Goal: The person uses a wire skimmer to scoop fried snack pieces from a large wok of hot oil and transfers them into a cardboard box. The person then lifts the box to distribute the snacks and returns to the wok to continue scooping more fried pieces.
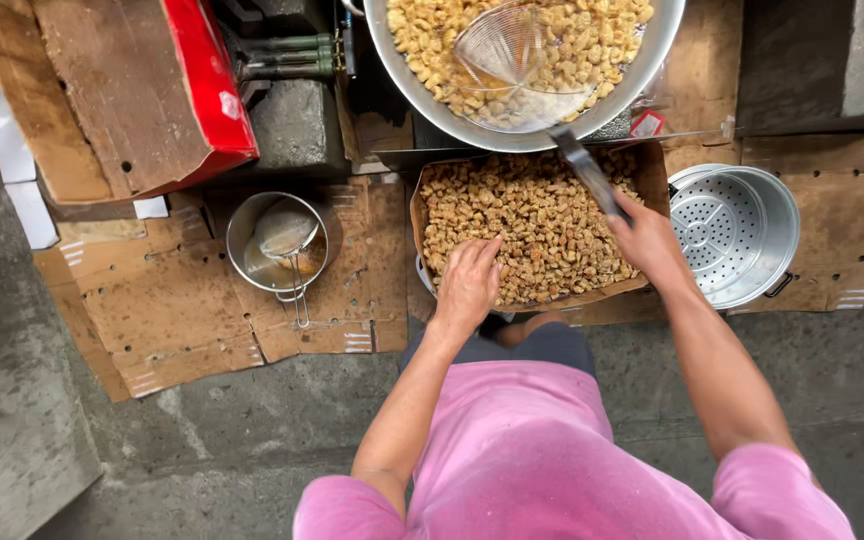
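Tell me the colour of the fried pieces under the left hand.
Golden brown fried pieces, clearest in the head view.

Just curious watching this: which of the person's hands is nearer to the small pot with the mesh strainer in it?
Left. The left hand rests on the fried pieces in the paper-lined tray, just right of the small pot. The right hand grips the skimmer handle, farther right.

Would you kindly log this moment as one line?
left hand: on fried pieces in paper-lined tray | right hand: gripping mesh skimmer handle | skimmer basket: in frying wok
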